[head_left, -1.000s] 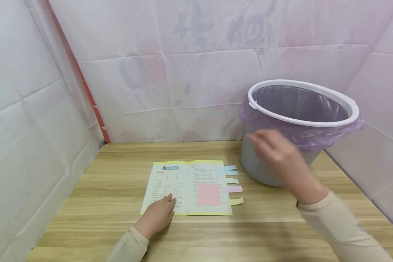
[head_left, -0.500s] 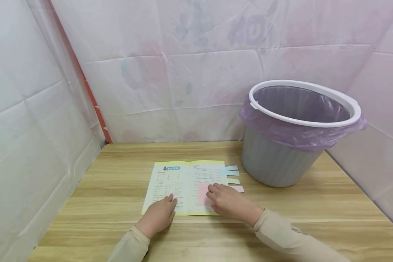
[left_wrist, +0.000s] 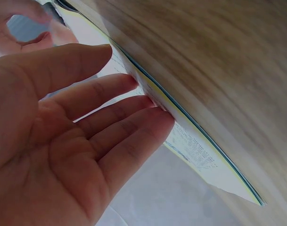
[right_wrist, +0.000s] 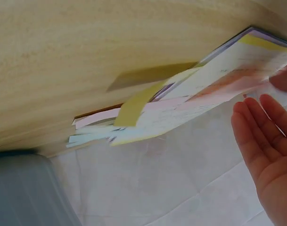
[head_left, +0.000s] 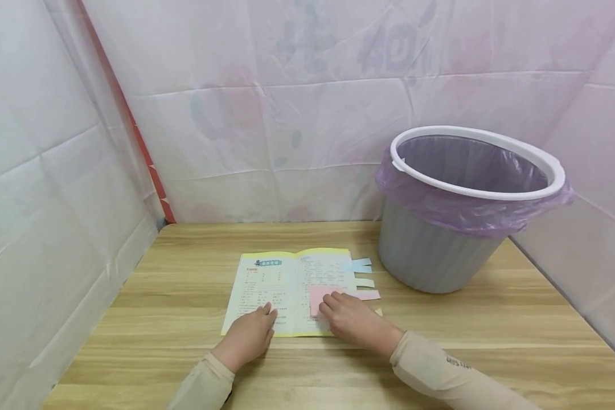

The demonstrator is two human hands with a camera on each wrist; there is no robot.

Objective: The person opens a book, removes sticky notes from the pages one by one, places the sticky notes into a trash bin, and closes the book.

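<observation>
An open booklet [head_left: 263,285] with yellow-edged printed pages lies on the wooden table. My left hand [head_left: 247,335] rests on the lower part of its left page, fingers extended and thumb apart in the left wrist view. A pink sticky note [head_left: 320,298] is on the right page. At its lower right side my right hand [head_left: 357,322] pinches the note between thumb and fingers, covering that corner. In the right wrist view the pink paper reaches up toward the thumb [right_wrist: 283,78]. A yellow paper strip [right_wrist: 142,102] juts from the booklet's edge.
Blue tabs [head_left: 361,266], a pale green tab [head_left: 364,282] and a pink tab [head_left: 366,294] stick out from the right page edge. Behind them stands a grey bin [head_left: 425,250] with a purple liner [head_left: 456,215] and white rim. Printed cloth walls [head_left: 225,142] enclose the table.
My right hand came down from beside the bin onto the pink sticky note, then shifted slightly left. The right page's upper corner has shifted slightly. My left hand stayed in place.
</observation>
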